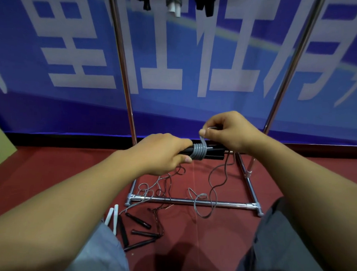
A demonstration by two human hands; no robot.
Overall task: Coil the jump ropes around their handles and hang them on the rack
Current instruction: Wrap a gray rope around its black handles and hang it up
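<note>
The black handles (205,152) I grip look like smooth, slightly glossy plastic, and the grey rope (197,153) wound round them in tight turns has a sleek, rubbery plastic sheen where I pinch it. The rack (188,201) is polished, chrome-bright metal tubing that throws reflections, standing on a matt red carpet (198,237) with a fine, felt-like surface. Behind it hangs a blue banner (170,53) of smooth printed material with a faint sheen, and the loose handles on the floor (138,220) look like the same shiny black plastic, beside two matt white handles (112,217).
</note>
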